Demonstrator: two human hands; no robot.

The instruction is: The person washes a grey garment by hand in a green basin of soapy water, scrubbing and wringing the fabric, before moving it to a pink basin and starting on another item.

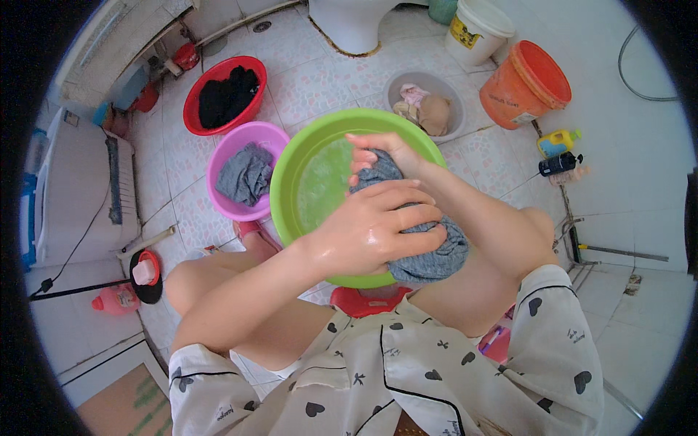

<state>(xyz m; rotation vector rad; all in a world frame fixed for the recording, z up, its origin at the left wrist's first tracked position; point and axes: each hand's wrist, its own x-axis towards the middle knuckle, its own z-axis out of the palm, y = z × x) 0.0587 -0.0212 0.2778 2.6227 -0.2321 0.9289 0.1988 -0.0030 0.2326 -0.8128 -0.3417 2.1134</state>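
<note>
Wet grey cloth (431,261) is bunched between my two hands, above the near right side of a green plastic basin (283,191). My left hand (376,226) lies across the bundle with its fingers curled over it. Behind it, my right hand (398,155) grips the far end of the same cloth, thumb and fingertips wrapped around. Cloudy, sudsy water (322,191) shows in the left part of the basin; my hands and the cloth hide much of the rest.
Left of the green basin stand a purple basin (218,158) with grey cloth and a red basin (191,117) with black cloth. A grey basin (461,122) holds light garments. An orange bucket (501,98), white bucket (469,38) and several bottles (556,144) line the right wall.
</note>
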